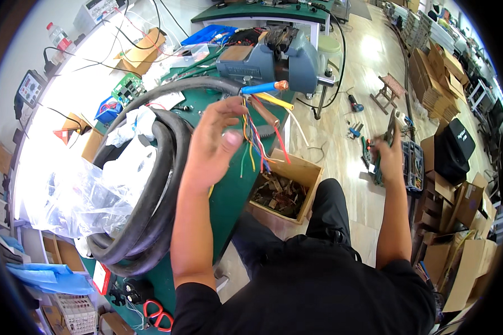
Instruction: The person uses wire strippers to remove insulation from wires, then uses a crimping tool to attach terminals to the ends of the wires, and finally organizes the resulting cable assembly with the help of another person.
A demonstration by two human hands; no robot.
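Bench view from above. The left hand (215,139) is raised over the green bench (229,195), fingers spread wide and holding nothing, its fingertips just beside the fan of thin coloured wires (257,142) that spill from the cut end of the thick black cable (151,184). The right hand (390,159) is far out to the right, closed around a dark hand tool (393,125), probably pliers or cutters; the exact kind cannot be told. It hangs over an open tool case (413,167) on the floor.

The cable lies coiled in heavy loops on the left of the bench; its end runs up to the grey-blue vise (274,61) at the far edge. A blue-sleeved core with a bare copper tip (265,87) juts right from the cable end, with yellow and brown cores below it.

Judged from this view, the step is sorting the cores for stripping. It would go best if the left hand isolates one wire and holds it taut and clear of its neighbours, so the tool bites insulation only and does not nick copper.

Materials: the cable jacket is matt rubber, stiff and rounded; the wire sleeves are smooth, glossy plastic; the copper is bright and stranded. A wooden box (288,187) near the bench edge holds brownish scraps. Crumpled clear plastic (78,195) lies to the left.
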